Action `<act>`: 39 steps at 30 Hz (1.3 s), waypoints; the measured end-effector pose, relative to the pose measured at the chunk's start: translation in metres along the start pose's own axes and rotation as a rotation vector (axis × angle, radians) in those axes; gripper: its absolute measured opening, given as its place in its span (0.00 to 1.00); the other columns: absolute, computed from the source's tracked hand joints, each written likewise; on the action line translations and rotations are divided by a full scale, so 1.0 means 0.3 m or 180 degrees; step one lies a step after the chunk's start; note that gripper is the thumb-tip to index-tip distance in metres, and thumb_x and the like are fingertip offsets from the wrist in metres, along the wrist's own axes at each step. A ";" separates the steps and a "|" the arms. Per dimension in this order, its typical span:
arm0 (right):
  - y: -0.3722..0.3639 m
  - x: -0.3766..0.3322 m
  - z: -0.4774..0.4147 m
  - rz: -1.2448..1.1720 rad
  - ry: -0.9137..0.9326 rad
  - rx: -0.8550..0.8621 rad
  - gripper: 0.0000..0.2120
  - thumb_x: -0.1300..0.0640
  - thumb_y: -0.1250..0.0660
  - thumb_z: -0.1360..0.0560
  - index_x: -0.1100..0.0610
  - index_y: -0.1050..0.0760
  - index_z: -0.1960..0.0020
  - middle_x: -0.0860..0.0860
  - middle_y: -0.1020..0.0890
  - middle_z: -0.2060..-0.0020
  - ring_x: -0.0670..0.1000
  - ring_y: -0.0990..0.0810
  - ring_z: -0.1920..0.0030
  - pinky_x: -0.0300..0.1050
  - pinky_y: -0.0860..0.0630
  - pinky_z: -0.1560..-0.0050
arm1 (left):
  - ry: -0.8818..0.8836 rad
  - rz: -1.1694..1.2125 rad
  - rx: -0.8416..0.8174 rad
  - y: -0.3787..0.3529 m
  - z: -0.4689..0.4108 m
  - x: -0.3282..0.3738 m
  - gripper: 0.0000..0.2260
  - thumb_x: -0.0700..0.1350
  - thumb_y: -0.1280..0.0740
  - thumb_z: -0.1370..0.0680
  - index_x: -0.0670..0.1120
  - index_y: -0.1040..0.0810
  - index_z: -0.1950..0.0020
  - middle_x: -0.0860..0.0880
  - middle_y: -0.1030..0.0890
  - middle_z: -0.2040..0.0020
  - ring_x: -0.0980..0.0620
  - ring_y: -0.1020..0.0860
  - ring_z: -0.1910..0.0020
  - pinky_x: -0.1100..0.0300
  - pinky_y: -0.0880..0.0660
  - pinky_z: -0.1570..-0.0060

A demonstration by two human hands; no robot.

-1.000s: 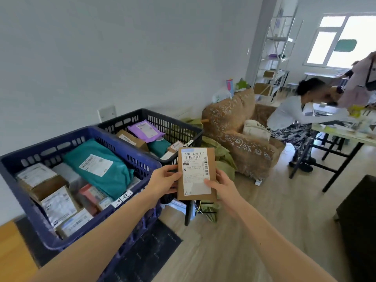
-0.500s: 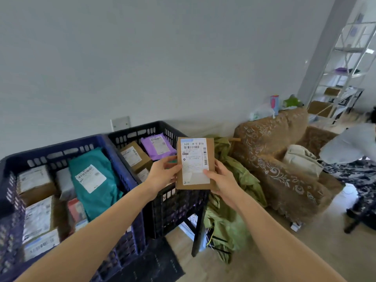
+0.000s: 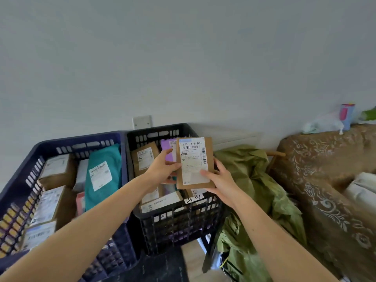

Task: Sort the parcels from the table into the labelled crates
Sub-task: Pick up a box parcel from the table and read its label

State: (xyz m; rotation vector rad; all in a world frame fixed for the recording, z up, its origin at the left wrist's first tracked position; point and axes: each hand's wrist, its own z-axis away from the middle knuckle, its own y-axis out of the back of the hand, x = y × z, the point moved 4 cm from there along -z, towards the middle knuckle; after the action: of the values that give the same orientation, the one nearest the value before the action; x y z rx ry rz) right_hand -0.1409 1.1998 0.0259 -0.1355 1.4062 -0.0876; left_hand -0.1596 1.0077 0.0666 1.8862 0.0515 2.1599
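I hold a flat brown cardboard parcel (image 3: 195, 162) with a white shipping label upright over the black crate (image 3: 179, 222). My left hand (image 3: 162, 169) grips its left edge and my right hand (image 3: 218, 180) grips its lower right corner. The black crate has a handwritten label on its front rim and holds several parcels, among them a brown one (image 3: 143, 159) and a purple one (image 3: 167, 148). To its left stands a dark blue crate (image 3: 24, 157) with a teal bag parcel (image 3: 102, 174) and several brown and white boxes.
A green cloth heap (image 3: 250, 192) lies right of the black crate, against a brown patterned sofa (image 3: 329, 180). A bottle (image 3: 347, 116) and a white bag sit on the sofa back. A plain wall with a socket plate (image 3: 141, 122) is behind the crates.
My view has swung left, so the crates sit more central. Both hands have carried the parcel further over the black crate, still held the same way.
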 end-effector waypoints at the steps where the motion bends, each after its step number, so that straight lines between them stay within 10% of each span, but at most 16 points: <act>1: 0.001 0.007 -0.030 0.0042 -0.0017 -0.0040 0.33 0.63 0.31 0.25 0.47 0.40 0.25 0.51 0.21 0.39 0.53 0.21 0.41 0.56 0.22 0.43 | 0.0078 0.0006 0.0001 0.007 -0.026 -0.009 0.27 0.39 0.35 0.21 0.55 0.41 0.25 0.45 0.19 0.45 0.45 0.18 0.49 0.45 0.20 0.51; 9: -0.002 0.039 -0.234 0.0215 -0.0200 -0.0230 0.33 0.62 0.31 0.25 0.47 0.40 0.25 0.52 0.24 0.36 0.54 0.23 0.39 0.55 0.22 0.44 | 0.0268 -0.0218 -0.0141 0.055 -0.228 -0.058 0.30 0.44 0.36 0.20 0.71 0.45 0.30 0.45 0.17 0.47 0.45 0.16 0.54 0.50 0.18 0.60; 23: 0.044 0.074 -0.554 0.0781 -0.0391 0.0089 0.26 0.62 0.30 0.25 0.51 0.32 0.30 0.50 0.21 0.43 0.49 0.19 0.46 0.43 0.21 0.55 | 0.0291 0.0107 0.0437 0.132 -0.573 -0.183 0.16 0.42 0.30 0.24 0.45 0.33 0.40 0.44 0.23 0.40 0.46 0.20 0.44 0.46 0.20 0.48; 39: 0.035 0.088 -0.704 0.1371 0.0026 0.0412 0.33 0.63 0.28 0.28 0.56 0.39 0.27 0.55 0.29 0.34 0.49 0.25 0.42 0.33 0.27 0.59 | 0.0761 -0.0148 0.0342 0.164 -0.609 -0.294 0.15 0.41 0.28 0.25 0.42 0.24 0.40 0.45 0.19 0.47 0.50 0.19 0.49 0.59 0.21 0.55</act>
State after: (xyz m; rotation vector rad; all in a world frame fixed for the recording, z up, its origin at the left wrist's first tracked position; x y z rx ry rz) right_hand -0.3451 1.1974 -0.0349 0.2757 1.4057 0.1776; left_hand -0.3370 0.9679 -0.0362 1.6514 0.2607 2.3820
